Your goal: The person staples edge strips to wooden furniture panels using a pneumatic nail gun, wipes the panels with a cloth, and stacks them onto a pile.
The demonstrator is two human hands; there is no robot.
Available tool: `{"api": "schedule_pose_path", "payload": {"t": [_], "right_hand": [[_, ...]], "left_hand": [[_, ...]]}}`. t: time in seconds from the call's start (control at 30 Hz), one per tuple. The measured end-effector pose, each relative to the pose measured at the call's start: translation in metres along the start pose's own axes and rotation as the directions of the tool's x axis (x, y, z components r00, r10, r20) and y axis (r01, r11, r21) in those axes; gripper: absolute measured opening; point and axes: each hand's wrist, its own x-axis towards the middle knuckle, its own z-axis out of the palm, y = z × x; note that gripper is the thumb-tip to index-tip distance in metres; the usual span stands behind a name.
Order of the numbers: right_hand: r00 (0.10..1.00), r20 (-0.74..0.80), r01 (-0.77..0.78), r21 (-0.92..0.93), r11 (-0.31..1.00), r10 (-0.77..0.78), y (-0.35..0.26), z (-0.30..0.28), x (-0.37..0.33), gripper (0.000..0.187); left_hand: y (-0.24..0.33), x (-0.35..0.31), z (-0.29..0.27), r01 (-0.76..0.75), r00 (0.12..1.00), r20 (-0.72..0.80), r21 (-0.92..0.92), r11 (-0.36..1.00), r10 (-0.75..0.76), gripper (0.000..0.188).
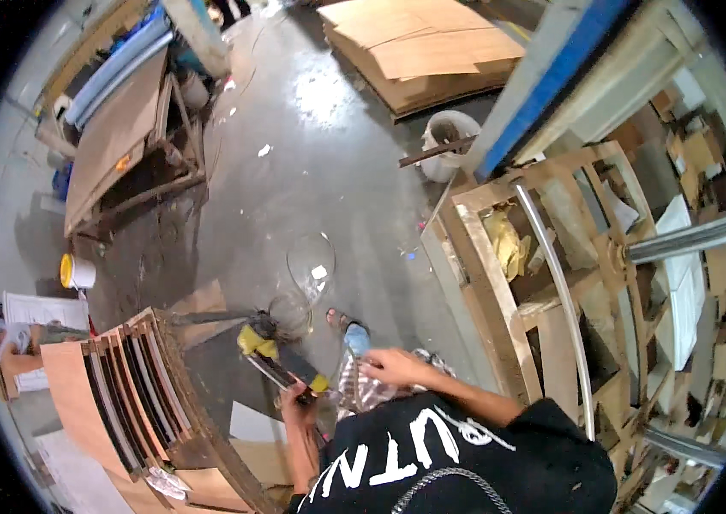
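My left hand (296, 404) is closed around the lower edge of a long dark object with yellow ends (282, 364), whose kind I cannot make out. It is held at a slant, left of my body and beside the bench. My right hand (393, 367) is in front of my waist, over a checked cloth (372, 390). Its fingers are bent and close together beside a thin, greyish strip (354, 373); whether they pinch the strip or the cloth is unclear. Left of my left hand, several thin dark and wood-coloured strips (136, 390) lie side by side on a wooden bench (72, 394).
A white bucket with a yellow rim (80, 272) stands beyond the bench. At right is a wooden rack (487, 300) with metal tubes. Farther off are a white bucket (440, 163), a plywood stack (423, 47) and a tilted board stand (114, 154). A thin cord (288, 265) loops on the floor.
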Motion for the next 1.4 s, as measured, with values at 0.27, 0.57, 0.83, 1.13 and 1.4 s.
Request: {"api": "schedule_pose_path", "payload": {"t": [0.27, 0.57, 0.83, 1.13, 1.4], "right_hand": [[0.908, 0.183, 0.227, 0.543, 0.808, -0.377, -0.151, -0.044, 0.177, 0.044], [0.701, 0.488, 0.146, 0.615, 0.775, -0.519, -0.257, -0.117, 0.35, 0.062], [0.748, 0.522, 0.244, 0.357, 0.902, -0.409, -0.307, -0.221, 0.503, 0.071], [0.677, 0.571, 0.248, 0.417, 0.875, -0.464, -0.362, -0.336, 0.623, 0.062], [0.633, 0.748, 0.213, 0.08, 0.974, -0.2, -0.467, -0.326, 0.718, 0.074]], "left_hand": [[0.119, 0.055, -0.015, -0.283, 0.937, -0.213, -0.008, 0.959, 0.275, 0.029], [0.253, 0.156, 0.067, -0.414, 0.855, -0.175, 0.336, 0.846, 0.488, 0.03], [0.328, 0.289, 0.162, -0.254, 0.766, -0.446, 0.451, 0.855, 0.463, 0.028], [0.424, 0.402, 0.206, -0.286, 0.856, -0.217, 0.559, 0.778, 0.47, 0.04], [0.477, 0.457, 0.161, -0.161, 0.722, -0.486, 0.573, 0.803, 0.492, 0.033]]}}
